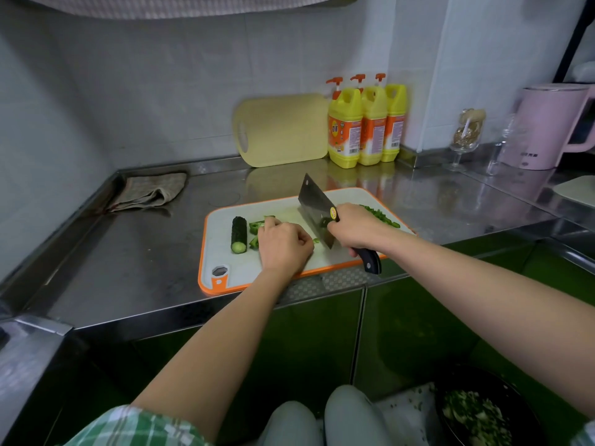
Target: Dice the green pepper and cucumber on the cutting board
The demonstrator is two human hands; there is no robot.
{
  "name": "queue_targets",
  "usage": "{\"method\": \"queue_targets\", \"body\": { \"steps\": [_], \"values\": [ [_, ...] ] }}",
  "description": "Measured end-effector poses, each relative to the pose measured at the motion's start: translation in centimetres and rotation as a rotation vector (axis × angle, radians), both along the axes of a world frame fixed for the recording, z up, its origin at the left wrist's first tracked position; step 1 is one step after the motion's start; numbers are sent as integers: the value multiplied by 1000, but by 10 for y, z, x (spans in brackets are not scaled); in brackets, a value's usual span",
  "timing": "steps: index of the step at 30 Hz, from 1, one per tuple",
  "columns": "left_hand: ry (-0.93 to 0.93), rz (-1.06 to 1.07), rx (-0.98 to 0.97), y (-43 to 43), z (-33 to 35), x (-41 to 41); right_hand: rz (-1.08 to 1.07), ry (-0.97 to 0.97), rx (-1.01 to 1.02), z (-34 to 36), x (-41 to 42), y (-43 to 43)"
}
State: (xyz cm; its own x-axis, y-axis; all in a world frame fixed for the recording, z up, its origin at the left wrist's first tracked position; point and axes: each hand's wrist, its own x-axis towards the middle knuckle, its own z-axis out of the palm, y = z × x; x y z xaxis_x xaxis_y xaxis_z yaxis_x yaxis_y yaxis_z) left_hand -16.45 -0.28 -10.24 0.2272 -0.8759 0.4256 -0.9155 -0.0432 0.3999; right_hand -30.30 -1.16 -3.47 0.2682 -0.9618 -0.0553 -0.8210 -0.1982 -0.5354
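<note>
Partway: diced pepper [380, 216] sits by the cutting board's [222, 252] right edge; the left hand's [285, 249] curled fingers [273, 223] pin pepper strips [256, 226], the right hand [357, 228] grips the cleaver [314, 204]; the cucumber [239, 235] lies undiced near its left edge

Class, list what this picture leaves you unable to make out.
Head view:
- How much green pepper the left hand holds: curled fingers cover it.
- Front of the cleaver handle: the right hand wraps it.
- Labels on the detergent bottles: too small to read.
- Dark bowl: cut by the bottom edge, contents blurred.
</note>
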Motion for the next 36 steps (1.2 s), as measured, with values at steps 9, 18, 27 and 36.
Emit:
{"method": "queue_targets", "body": {
  "steps": [9, 18, 27, 36],
  "values": [
    [11, -15, 7, -1, 1, 0, 35, 176, 4, -4, 11, 3],
    [7, 43, 11, -5, 0, 0, 22, 32, -13, -5, 2, 1],
    [-16, 36, 11, -7, -1, -2, 55, 108, 41, 0, -1, 6],
    [2, -68, 19, -9, 0, 1, -56, 20, 41, -10, -4, -13]
  ]
}}
